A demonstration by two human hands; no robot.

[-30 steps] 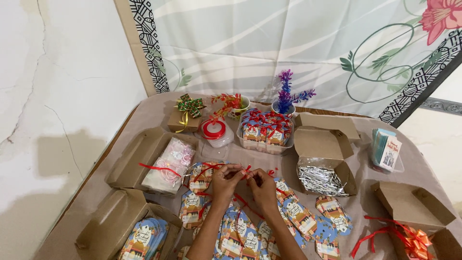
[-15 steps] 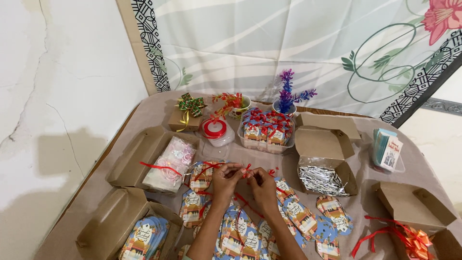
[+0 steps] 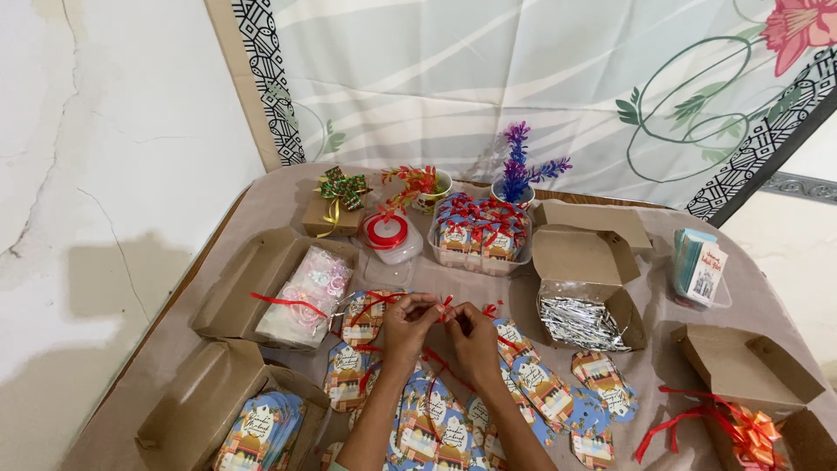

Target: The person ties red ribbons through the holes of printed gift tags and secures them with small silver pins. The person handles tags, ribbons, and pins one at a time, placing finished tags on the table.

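My left hand [image 3: 408, 321] and my right hand [image 3: 475, 336] meet over the middle of the table. Both pinch a thin red ribbon [image 3: 447, 307] between fingertips; a loose strand trails down toward my wrists. Under the hands lie several colourful printed gift tags [image 3: 542, 389], some with red ribbon tied on. Another tag with a red bow [image 3: 366, 311] lies just left of my left hand.
An open brown box with silver shredded foil [image 3: 580, 319] sits right. A clear tub of ribbon-tied packets [image 3: 481, 234] and a red ribbon spool [image 3: 387, 233] stand behind. Brown boxes hold plastic bags [image 3: 307, 292], tags [image 3: 259, 430] and an orange bow [image 3: 755, 429]. Purple plant [image 3: 518, 166] at back.
My hands stay in the same place; the fingers shift slightly on the red ribbon. Nothing else on the table has moved.
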